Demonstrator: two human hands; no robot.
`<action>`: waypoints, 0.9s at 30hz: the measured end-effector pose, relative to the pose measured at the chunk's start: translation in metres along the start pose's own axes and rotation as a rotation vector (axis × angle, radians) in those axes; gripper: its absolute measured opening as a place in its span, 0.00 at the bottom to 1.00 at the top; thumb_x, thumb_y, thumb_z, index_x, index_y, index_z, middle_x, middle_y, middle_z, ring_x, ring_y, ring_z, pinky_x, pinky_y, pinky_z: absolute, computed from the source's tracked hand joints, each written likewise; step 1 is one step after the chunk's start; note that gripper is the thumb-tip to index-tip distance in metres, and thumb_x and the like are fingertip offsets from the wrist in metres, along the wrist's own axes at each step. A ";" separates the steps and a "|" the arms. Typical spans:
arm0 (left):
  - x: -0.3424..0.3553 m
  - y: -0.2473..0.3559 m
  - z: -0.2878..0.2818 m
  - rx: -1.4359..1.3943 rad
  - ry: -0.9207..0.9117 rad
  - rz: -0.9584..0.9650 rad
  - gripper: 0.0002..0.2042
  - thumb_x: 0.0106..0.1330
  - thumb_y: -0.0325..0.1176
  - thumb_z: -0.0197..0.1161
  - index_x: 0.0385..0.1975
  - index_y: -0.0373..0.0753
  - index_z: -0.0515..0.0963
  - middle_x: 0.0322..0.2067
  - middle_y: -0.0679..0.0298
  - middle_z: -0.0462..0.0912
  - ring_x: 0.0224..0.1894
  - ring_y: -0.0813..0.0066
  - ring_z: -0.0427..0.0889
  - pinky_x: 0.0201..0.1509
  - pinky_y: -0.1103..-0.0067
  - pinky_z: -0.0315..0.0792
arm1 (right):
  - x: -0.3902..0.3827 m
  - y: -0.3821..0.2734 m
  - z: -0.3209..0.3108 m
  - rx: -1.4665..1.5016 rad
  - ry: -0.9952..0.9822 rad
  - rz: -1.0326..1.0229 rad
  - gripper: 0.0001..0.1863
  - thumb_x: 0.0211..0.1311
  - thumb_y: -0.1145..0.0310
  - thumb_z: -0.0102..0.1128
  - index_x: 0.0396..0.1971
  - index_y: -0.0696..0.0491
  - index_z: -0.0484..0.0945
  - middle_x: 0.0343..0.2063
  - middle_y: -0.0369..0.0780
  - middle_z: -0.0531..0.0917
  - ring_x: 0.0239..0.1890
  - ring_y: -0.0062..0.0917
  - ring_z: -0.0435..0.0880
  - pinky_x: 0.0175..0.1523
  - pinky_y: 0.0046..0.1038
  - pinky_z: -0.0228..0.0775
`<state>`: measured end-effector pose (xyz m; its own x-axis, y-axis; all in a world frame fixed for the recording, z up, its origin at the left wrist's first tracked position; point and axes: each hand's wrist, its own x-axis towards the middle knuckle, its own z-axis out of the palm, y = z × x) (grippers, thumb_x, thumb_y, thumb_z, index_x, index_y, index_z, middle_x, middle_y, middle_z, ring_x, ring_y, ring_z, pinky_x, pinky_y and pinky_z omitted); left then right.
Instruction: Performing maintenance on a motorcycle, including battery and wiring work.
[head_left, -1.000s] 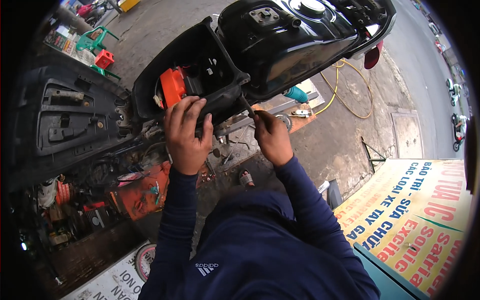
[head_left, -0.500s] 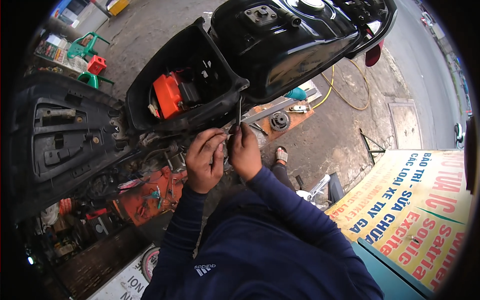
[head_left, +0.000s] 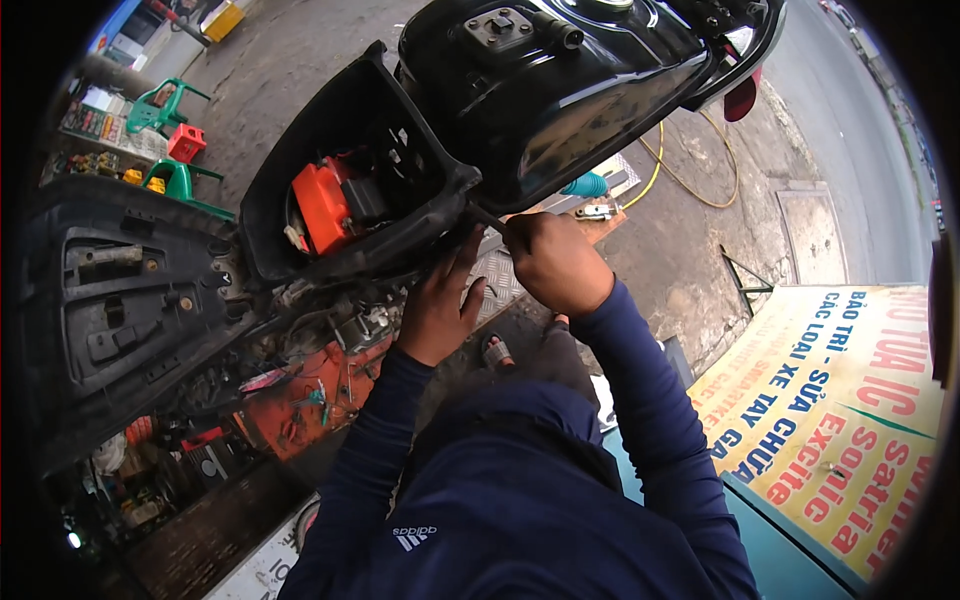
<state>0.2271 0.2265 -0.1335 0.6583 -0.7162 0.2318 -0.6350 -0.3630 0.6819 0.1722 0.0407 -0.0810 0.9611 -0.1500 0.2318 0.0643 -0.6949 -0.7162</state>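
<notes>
My right hand [head_left: 555,258] is closed round a thin tool [head_left: 486,216], whose shaft points at the corner of a black plastic storage box [head_left: 450,158] on a motorbike; I cannot make out what kind of tool it is. My left hand [head_left: 440,305] is just left of it, fingers extended and apart, fingertips at or under the box's edge. An orange-red component [head_left: 318,205] lies inside the box beside a black block [head_left: 364,203]. A glossy black fuel tank [head_left: 565,120] sits behind the box. The tool's tip is hard to see.
A raised seat panel [head_left: 130,300] is left. Below are a cluttered orange work surface [head_left: 290,410] and a metal plate [head_left: 500,280]. A yellow hose [head_left: 657,175], a lettered signboard [head_left: 810,420] and the road [head_left: 860,170] are right. Green chairs [head_left: 150,110] stand upper left.
Both hands were brought together lower down, then my right hand moved up and right with the tool angled at the box corner. My left hand's fingers spread and reached up to the edge.
</notes>
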 end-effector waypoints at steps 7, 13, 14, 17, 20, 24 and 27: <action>-0.030 -0.014 -0.006 -0.172 0.296 -0.169 0.16 0.64 0.26 0.59 0.53 0.34 0.75 0.47 0.51 0.80 0.45 0.54 0.82 0.48 0.72 0.76 | -0.027 -0.043 0.135 0.820 0.423 0.532 0.11 0.74 0.67 0.43 0.41 0.60 0.69 0.27 0.49 0.79 0.31 0.41 0.80 0.36 0.35 0.69; -0.051 -0.021 -0.031 -0.151 0.397 -0.257 0.12 0.67 0.27 0.57 0.49 0.33 0.78 0.44 0.55 0.82 0.43 0.65 0.83 0.51 0.75 0.74 | -0.038 -0.030 0.134 1.101 0.413 0.531 0.12 0.76 0.63 0.45 0.40 0.58 0.71 0.19 0.30 0.69 0.19 0.11 0.65 0.22 0.18 0.55; -0.050 -0.026 -0.027 -0.101 0.348 -0.154 0.12 0.65 0.25 0.58 0.48 0.33 0.78 0.46 0.53 0.81 0.43 0.60 0.83 0.49 0.74 0.75 | -0.042 -0.019 0.117 0.954 0.393 0.502 0.14 0.75 0.63 0.46 0.38 0.59 0.73 0.17 0.29 0.69 0.18 0.10 0.64 0.22 0.18 0.52; -0.040 -0.035 -0.009 0.200 0.328 -0.116 0.17 0.65 0.29 0.60 0.53 0.36 0.76 0.53 0.52 0.77 0.55 0.53 0.75 0.59 0.66 0.70 | -0.027 -0.008 0.043 0.492 0.110 0.419 0.13 0.69 0.68 0.52 0.37 0.64 0.78 0.17 0.35 0.70 0.21 0.17 0.67 0.28 0.26 0.62; -0.041 -0.046 0.017 0.326 0.327 -0.104 0.24 0.63 0.33 0.61 0.60 0.37 0.71 0.58 0.51 0.73 0.65 0.50 0.64 0.67 0.60 0.61 | -0.006 0.000 0.002 0.227 -0.115 0.209 0.13 0.63 0.71 0.51 0.37 0.65 0.79 0.19 0.47 0.77 0.22 0.32 0.77 0.33 0.33 0.69; -0.043 -0.048 0.027 0.377 0.365 -0.115 0.27 0.63 0.33 0.60 0.64 0.37 0.67 0.60 0.50 0.71 0.65 0.47 0.64 0.69 0.58 0.58 | -0.006 0.008 0.010 -0.202 -0.041 -0.305 0.13 0.61 0.71 0.50 0.36 0.65 0.79 0.22 0.53 0.78 0.25 0.40 0.80 0.36 0.37 0.71; -0.043 -0.052 0.025 0.367 0.388 -0.061 0.26 0.64 0.33 0.59 0.64 0.38 0.67 0.58 0.48 0.72 0.62 0.47 0.68 0.67 0.59 0.61 | -0.024 -0.029 0.068 0.494 0.157 0.444 0.13 0.68 0.70 0.47 0.40 0.66 0.75 0.35 0.57 0.81 0.38 0.53 0.80 0.45 0.42 0.71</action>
<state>0.2212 0.2613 -0.1962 0.7551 -0.4395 0.4865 -0.6449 -0.6313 0.4307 0.1661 0.1123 -0.1105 0.8768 -0.4728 -0.0873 -0.1760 -0.1467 -0.9734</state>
